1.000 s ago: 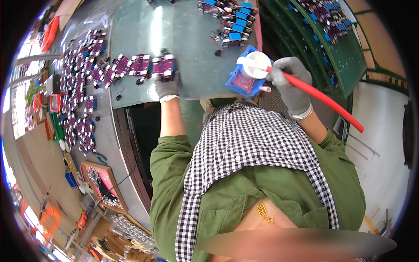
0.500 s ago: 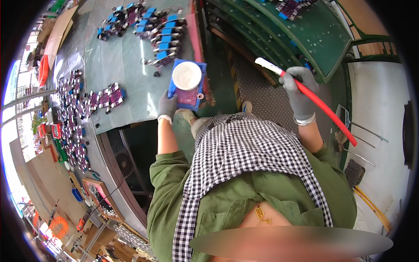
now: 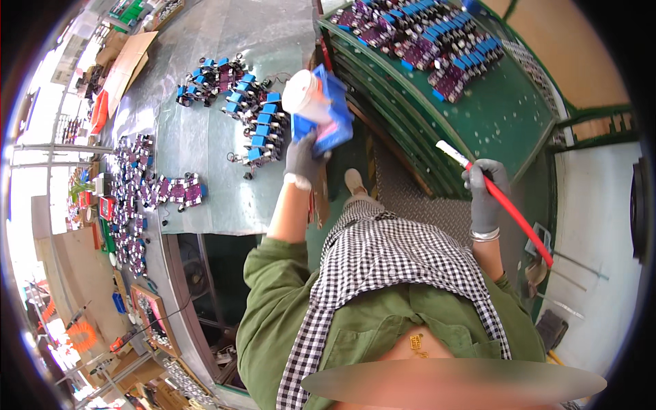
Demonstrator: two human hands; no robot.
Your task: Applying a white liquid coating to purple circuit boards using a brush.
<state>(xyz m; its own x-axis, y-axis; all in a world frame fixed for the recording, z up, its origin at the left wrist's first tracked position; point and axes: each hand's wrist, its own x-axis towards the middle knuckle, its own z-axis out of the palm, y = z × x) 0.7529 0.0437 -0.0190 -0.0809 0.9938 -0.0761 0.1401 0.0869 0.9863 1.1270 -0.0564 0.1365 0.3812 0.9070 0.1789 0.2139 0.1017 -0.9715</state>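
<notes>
In the head view my gloved left hand (image 3: 306, 156) grips the lower end of a blue plastic tray (image 3: 338, 109), lifted near the bench's right edge. A white round cup (image 3: 302, 96) sits on it, slightly blurred. My gloved right hand (image 3: 484, 195) is closed around a long red-handled tool (image 3: 516, 219) with a white tip, held beside the curved green rack. Rows of purple circuit boards with blue parts (image 3: 260, 133) lie on the bench just left of the tray.
The bench (image 3: 198, 219) carries more boards (image 3: 133, 198) at the left. The tiered green rack (image 3: 519, 116) holds boards at the upper right. Below are a patterned metal floor (image 3: 396, 179) and my shoe (image 3: 354, 181). A board box (image 3: 150, 318) and an orange coiled hose (image 3: 82, 335) are at lower left.
My left hand has left the board row, taken the tray with the cup and moved it up and rightward. The red tool was withdrawn from the cup. My view has turned toward the rack.
</notes>
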